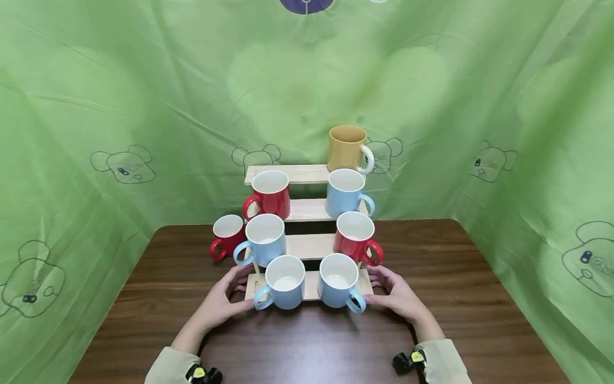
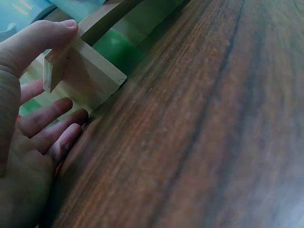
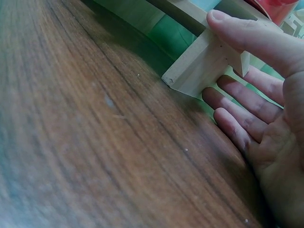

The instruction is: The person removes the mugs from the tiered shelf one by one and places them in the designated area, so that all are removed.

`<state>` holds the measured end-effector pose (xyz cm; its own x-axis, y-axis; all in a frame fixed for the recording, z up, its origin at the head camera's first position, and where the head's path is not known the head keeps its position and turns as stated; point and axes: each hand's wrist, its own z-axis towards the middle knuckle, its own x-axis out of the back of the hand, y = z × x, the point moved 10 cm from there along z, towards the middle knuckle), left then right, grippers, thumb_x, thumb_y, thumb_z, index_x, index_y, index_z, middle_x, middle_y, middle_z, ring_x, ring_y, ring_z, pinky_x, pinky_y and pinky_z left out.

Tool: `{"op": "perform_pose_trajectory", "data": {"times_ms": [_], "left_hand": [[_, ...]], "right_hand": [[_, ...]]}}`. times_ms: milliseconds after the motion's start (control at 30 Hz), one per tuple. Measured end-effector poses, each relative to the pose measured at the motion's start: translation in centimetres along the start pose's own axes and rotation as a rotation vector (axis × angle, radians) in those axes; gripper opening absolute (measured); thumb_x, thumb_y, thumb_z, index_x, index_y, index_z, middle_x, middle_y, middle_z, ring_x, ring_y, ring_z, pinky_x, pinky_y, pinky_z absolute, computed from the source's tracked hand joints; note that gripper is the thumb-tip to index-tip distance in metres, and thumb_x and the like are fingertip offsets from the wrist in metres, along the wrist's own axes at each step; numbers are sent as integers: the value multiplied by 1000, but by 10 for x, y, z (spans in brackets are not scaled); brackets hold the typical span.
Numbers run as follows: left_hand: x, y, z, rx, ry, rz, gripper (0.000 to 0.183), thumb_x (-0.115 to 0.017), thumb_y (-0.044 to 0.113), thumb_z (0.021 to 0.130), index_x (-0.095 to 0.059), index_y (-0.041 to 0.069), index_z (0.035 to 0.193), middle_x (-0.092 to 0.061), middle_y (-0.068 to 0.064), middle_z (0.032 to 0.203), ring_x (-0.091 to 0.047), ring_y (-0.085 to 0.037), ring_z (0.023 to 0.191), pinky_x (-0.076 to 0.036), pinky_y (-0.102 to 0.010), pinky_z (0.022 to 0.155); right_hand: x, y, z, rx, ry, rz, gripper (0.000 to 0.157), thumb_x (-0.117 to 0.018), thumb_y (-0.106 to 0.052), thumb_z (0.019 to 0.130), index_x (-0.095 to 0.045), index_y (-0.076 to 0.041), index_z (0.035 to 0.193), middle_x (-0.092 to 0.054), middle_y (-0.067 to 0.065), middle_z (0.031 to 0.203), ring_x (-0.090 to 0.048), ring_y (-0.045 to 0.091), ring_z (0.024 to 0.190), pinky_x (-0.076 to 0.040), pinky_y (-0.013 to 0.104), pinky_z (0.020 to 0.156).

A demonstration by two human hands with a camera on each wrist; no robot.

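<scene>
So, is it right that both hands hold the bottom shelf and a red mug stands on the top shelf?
Not red: the head view shows a tan mug on the top shelf; the left hand and right hand do hold the bottom shelf.

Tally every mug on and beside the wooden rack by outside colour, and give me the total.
Light blue mugs: 4
Red mugs: 3
Yellow mug: 1
Total: 8
</scene>
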<state>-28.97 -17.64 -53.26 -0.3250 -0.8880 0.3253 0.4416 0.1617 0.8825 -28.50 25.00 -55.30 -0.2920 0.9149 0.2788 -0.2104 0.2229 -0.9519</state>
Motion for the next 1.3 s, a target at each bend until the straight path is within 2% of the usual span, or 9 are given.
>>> {"op": "perform_pose_trajectory", "data": {"times_ms": [67,300,467,867,1000,1167,1300], "left_hand": [[2,0,-1,-1,-1,0,82,-89,2,87,-50,6,158,-57,-21,155,-66,-25,127,-57,-30,101],[0,-9,-4,80,-13,45,74,-92,12,89,-56,10,154,-68,-15,141,-68,-25,122,-57,-31,101],[-2,-11,-4,113,-5,9,72,-93,10,88,-59,10,151,-69,-15,139,-69,-27,121,-57,-28,102],[0,-11,-6,116,5,23,68,-93,10,88,-61,9,148,-71,-13,139,-69,-19,124,-57,-33,104],[1,-13,-7,131,9,23,69,-93,11,88,-60,9,149,-70,-13,140,-68,-18,124,-57,-32,105],[0,-12,-7,142,3,19,69,-93,12,89,-60,8,149,-70,-13,140,-68,-19,124,-56,-31,105],[0,-11,-6,145,5,22,69,-93,12,88,-60,9,149,-70,-13,140,-68,-18,124,-56,-30,105]], "right_hand": [[-1,0,2,-5,-6,-9,69,-90,-11,91,-59,-8,152,-70,16,137,-69,27,118,-58,31,100],[-2,-2,1,6,-10,7,70,-89,-7,90,-58,-5,152,-69,19,138,-69,26,119,-58,29,100],[0,-2,-1,6,-7,6,70,-89,-7,90,-57,-3,152,-69,20,138,-69,24,120,-58,28,100],[-1,-1,2,-6,-16,15,69,-88,-8,91,-57,-4,152,-68,20,139,-69,24,118,-57,29,100],[1,-4,3,-13,-56,62,71,-85,-5,93,-52,2,155,-64,26,145,-68,26,122,-58,30,101],[15,-17,2,-4,-112,109,68,-75,0,99,-41,10,158,-56,38,150,-68,29,129,-61,35,99],[43,-43,7,19,-73,-2,63,-71,-3,103,-44,5,159,-57,32,152,-67,26,132,-60,33,99]]}}
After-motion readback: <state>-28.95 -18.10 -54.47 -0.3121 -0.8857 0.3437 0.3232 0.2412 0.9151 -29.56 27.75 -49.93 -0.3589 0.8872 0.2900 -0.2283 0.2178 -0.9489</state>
